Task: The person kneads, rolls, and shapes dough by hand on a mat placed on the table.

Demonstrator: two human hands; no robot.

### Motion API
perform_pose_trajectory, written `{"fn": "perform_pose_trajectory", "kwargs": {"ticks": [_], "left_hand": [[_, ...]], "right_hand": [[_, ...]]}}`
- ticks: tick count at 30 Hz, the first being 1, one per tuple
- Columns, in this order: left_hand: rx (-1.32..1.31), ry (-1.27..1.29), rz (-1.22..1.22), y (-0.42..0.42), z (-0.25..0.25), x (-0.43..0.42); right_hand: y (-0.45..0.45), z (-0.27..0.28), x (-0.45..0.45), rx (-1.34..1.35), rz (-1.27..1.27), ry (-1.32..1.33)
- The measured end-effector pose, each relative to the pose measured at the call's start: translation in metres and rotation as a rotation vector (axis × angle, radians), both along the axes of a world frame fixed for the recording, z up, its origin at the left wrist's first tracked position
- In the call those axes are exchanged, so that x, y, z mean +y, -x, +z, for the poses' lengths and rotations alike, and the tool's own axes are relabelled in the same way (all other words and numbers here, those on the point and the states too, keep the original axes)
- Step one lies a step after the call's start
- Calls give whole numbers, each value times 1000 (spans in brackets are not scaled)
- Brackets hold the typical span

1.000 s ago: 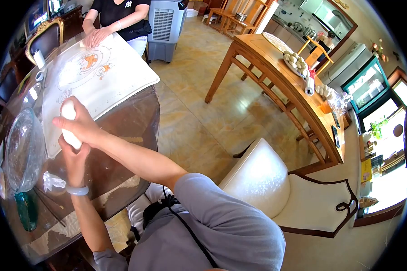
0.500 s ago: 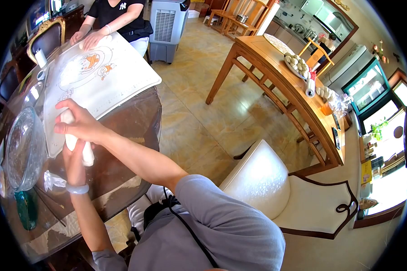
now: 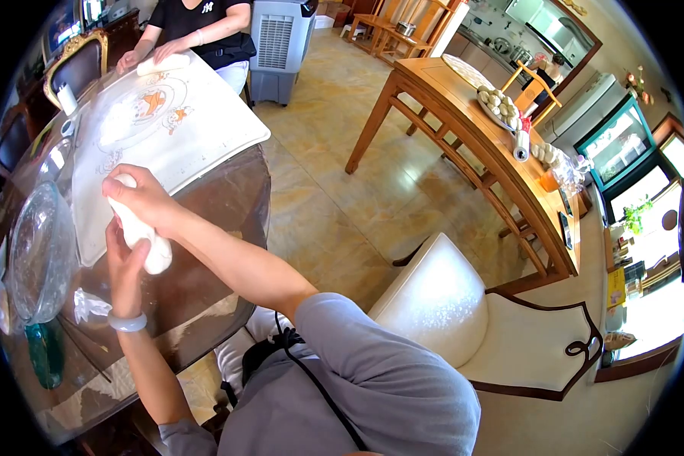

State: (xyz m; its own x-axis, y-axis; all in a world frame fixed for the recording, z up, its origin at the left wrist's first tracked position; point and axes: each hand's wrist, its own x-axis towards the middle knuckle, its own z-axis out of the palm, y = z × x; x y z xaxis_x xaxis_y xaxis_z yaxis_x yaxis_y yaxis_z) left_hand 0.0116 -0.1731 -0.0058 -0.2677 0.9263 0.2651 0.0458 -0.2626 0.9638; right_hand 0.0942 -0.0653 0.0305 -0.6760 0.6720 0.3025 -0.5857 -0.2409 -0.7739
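Note:
A thick white roll of dough is held up off the table, slanting between my two hands. My right hand wraps round its upper end, thumb pressed on top. Lower down, my left hand, with a pale bangle on the wrist, grips the dough from below, and the dough's rounded end sticks out past the thumb. Beneath and beyond lies a white kneading mat with a cartoon print. Across the mat, another person's hands rest at a second dough roll.
A large clear glass bowl stands at the left, with crumpled plastic and a green object near it. A cream chair is to my right. Round pale pieces fill a plate on the wooden table.
My hands have shifted on the dough; my right hand has closed further over its top, and more of the lower end now shows. The other person's hand has moved back off the second roll.

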Motion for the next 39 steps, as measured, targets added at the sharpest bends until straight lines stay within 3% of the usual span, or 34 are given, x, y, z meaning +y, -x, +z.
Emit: {"fn": "perform_pose_trajectory", "kwargs": {"ticks": [4, 6, 7, 10, 13, 15, 16, 18, 21, 24, 26, 28, 32, 34, 38, 39], "left_hand": [[-92, 124, -99, 4, -2, -4], [-121, 191, -198, 3, 0, -2], [-82, 166, -141, 1, -1, -1], [-2, 104, 18, -1, -2, 3], [61, 18, 205, 8, -7, 7], [198, -119, 396, 12, -18, 11], [231, -94, 377, 12, -17, 10], [297, -44, 335, 10, -12, 7], [153, 11, 216, 7, -12, 9], [109, -15, 159, 6, -11, 8], [64, -43, 144, 3, -12, 8], [-10, 97, 59, -9, 8, 1], [-44, 245, -98, -10, 16, -2], [14, 247, 26, -15, 13, -2], [-29, -25, 143, -11, -3, 6], [86, -23, 270, -6, -11, 9]], "right_hand": [[-1, 0, -3, 42, 253, -96], [10, -4, -5, 98, 89, -198], [13, -5, -5, 126, 5, -250], [5, -5, 0, -173, -212, -388], [9, -6, -8, -259, -131, -255], [9, -7, -15, -273, -185, -407], [9, -7, -17, -279, -213, -483], [9, -7, -13, -240, -148, -386], [9, -5, -10, -151, -214, -301], [6, -3, -7, 46, -56, -34], [8, -4, -3, 74, -55, -5], [2, 1, -4, 62, -38, 23], [18, -13, 4, -7, -245, -28], [14, -14, 6, -89, -203, -26], [17, -17, 2, -70, -153, -63], [19, -24, 6, -106, -167, -84]]}}
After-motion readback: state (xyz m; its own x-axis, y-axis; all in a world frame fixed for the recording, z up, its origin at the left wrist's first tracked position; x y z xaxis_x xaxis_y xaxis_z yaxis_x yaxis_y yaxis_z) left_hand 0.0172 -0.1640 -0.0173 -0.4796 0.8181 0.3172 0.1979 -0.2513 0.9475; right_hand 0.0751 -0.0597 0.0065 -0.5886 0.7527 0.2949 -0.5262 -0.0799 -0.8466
